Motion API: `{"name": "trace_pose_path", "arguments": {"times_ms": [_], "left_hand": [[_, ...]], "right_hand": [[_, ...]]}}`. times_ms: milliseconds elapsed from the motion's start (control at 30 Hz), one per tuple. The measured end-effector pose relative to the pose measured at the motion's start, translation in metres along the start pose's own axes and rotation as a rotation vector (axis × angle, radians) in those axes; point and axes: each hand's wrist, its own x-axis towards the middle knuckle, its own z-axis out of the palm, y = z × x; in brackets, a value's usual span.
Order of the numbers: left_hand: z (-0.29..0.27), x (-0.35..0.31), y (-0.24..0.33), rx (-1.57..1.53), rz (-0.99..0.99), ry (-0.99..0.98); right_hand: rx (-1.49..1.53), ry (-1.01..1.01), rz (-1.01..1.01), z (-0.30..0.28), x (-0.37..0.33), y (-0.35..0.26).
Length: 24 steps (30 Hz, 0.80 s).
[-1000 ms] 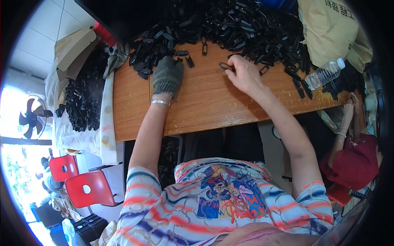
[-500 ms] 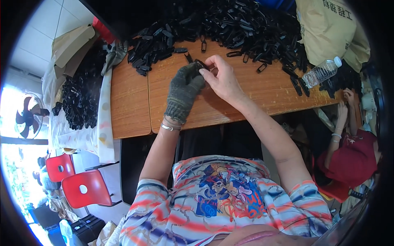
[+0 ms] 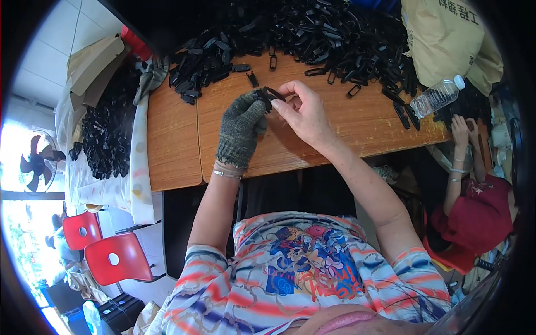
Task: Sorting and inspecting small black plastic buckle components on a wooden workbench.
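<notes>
Left hand and right hand pinch black plastic — between their facing fingertips.

In the upper right of the frame I see a row of large dark printed characters across a tan sack, with a smaller printed mark below. At bottom centre, red-orange and blue lettering runs across my patterned shirt, partly distorted by folds.

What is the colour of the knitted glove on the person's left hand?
The knitted glove is dark greyish green; the head view shows it best.
</notes>
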Motion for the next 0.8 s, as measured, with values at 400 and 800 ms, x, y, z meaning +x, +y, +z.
{"name": "trace_pose_path", "arguments": {"times_ms": [400, 800], "left_hand": [[0.000, -0.002, -0.003, 0.122, 0.100, 0.053], [0.006, -0.018, -0.014, 0.411, 0.296, 0.056]], "right_hand": [[-0.111, -0.004, -0.125, 0.007, -0.004, 0.002], [-0.371, 0.139, -0.328, 0.020, -0.030, 0.005]]}}
